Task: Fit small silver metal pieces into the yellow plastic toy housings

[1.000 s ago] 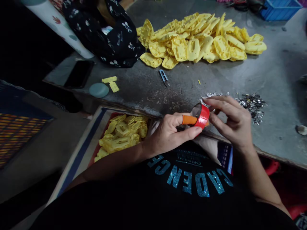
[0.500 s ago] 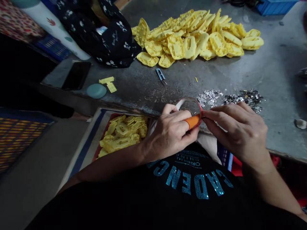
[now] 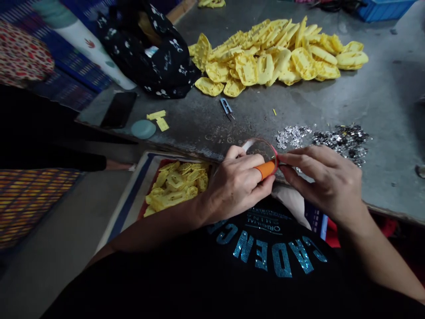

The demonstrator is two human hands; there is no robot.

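Clasping a thin, red, ring-shaped tape roll (image 3: 276, 154) in the left hand (image 3: 238, 179) and pinching its rim with the right hand (image 3: 327, 177), at the near edge of the grey counter (image 3: 387, 106), near small shiny silver pieces (image 3: 347, 139).

You are holding a red tape roll (image 3: 276, 155) in your left hand (image 3: 236, 182), its round opening facing up toward you.

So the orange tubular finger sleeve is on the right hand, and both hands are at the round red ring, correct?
No: the head view shows the orange sleeve on the left hand, not the right hand. Both are at the red ring.
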